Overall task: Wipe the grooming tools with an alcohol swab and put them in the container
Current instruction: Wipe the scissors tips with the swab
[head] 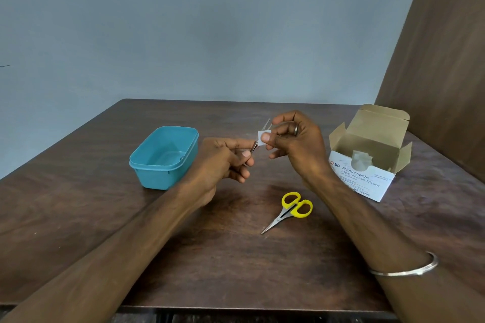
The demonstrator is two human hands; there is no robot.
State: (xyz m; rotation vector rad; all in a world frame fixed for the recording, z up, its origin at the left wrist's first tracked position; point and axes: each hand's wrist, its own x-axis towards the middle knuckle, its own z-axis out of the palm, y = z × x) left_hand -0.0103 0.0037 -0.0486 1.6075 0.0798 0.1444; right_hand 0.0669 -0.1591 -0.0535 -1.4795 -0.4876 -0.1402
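Single head-worn view, looking forward and down, close over a wooden table [236, 257], wall behind

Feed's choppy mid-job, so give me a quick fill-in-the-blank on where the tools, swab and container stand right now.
1. The left hand holds the metal tweezers while the right hand pinches a white ____ against them.
2. The scissors lying on the table have ____ handles.
3. The teal container stands on the ____ side of the hands.
4. The flaps of the alcohol swab box are ____.

Missing words: swab; yellow; left; open
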